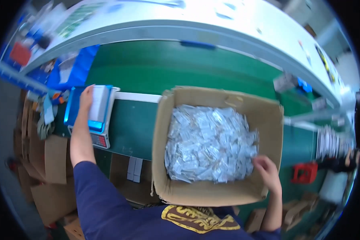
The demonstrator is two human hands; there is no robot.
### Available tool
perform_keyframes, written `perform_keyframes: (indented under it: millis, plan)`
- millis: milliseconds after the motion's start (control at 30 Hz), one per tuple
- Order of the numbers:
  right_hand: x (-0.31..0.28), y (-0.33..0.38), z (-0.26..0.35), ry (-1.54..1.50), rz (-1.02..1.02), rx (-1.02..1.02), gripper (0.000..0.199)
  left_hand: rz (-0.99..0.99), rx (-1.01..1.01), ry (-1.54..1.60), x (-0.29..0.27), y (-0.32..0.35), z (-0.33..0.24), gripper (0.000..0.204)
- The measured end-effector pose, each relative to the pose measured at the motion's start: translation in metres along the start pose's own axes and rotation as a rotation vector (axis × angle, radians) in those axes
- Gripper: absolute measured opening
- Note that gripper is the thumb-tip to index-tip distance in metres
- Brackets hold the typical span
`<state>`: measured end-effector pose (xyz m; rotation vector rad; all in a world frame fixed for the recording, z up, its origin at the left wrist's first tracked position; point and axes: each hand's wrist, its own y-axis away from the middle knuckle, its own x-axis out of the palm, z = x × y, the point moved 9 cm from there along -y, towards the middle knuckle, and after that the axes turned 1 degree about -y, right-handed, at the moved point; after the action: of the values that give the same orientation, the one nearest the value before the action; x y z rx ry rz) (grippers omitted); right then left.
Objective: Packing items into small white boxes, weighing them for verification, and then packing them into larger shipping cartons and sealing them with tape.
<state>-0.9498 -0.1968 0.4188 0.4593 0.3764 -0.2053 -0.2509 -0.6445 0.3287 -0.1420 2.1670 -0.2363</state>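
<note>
My left hand (pixel 86 97) is closed on the edge of a slim white box (pixel 98 105). This box stands on the blue pan (pixel 73 107) of a weighing scale, whose keypad faces me. In front of me is a large open cardboard box (pixel 220 195), heaped with small clear plastic packets (pixel 210 144); what the packets contain is too small to make out. Over the right side of the heap hangs my right hand (pixel 267 171), fingers curved and a little apart, close to the packets. I see nothing held in it.
A white shelf (pixel 156 32) spans the far side above the green worktop (pixel 136 128). Behind the scale sits a blue bin (pixel 82 66). Folded cardboard (pixel 54 160) leans at the left. A red stool (pixel 305 173) and stacked papers (pixel 328 142) are at the right.
</note>
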Motion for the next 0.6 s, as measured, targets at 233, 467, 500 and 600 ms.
perform_keyframes:
  millis: [233,467,500,600]
  plan:
    - [0.156,-0.097,-0.063,0.973,0.731,-0.329,0.093,-0.241,0.422,-0.413,0.010,0.043,-0.148,0.028]
    - [0.151,-0.090,-0.026,0.986,0.677,-0.480,0.019,0.180,0.973,0.167,0.121,0.146,-0.596,0.014]
    - [0.128,-0.067,-0.006,0.969,0.677,-0.553,0.017,0.356,0.840,0.176,0.168,0.150,-0.650,0.018]
    - [0.051,-0.003,0.039,0.608,0.344,-0.818,0.027,0.643,0.815,0.160,0.290,0.141,-0.756,0.056]
